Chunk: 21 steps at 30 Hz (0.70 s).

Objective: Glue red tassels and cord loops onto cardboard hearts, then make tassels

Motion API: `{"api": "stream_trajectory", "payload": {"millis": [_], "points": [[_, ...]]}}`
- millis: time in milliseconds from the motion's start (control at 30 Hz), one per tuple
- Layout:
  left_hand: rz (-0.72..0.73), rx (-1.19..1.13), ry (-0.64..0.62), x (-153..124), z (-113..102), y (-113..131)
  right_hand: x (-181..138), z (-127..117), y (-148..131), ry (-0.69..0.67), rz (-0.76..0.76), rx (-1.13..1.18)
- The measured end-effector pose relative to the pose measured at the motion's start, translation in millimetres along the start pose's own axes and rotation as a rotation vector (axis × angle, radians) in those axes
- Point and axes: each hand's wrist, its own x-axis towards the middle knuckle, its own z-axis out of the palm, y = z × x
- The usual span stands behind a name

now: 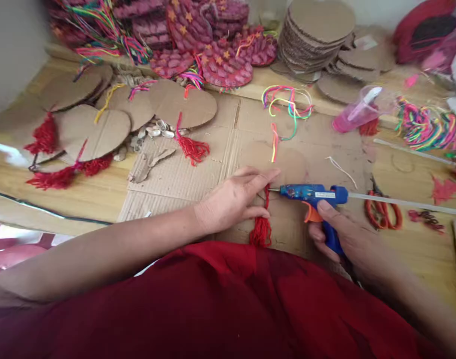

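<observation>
On the cardboard sheet (198, 174), left hand (231, 199) grip pinches red tassel (261, 232); right hand (349, 239) grip closed around blue glue gun (312, 193), nozzle at tassel.

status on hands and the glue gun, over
Left hand flat on red tassel. Right hand grips glue gun, nozzle at tassel cord. Nothing between.

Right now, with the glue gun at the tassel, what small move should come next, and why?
Probably a light trigger squeeze by the right hand: the nozzle of the glue gun meets the cord of the red tassel, which the left hand pins on the cardboard.
</observation>
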Motion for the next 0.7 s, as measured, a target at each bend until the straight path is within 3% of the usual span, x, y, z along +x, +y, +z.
{"api": "stream_trajectory", "payload": {"millis": [133,433,700], "points": [[-0.007,0.003,0.009,-1.1,-0.1,-0.1,-0.3,7.3,-8.2,0.134,-0.029,0.026],[-0.019,-0.012,0.004,0.0,-2.4,2.2,-9.6,4.1,-0.6,-0.009,0.010,-0.055],[-0.036,-0.039,-0.002,-0.3,-2.1,1.0,0.8,10.1,-2.7,0.078,-0.048,-0.055]]}}
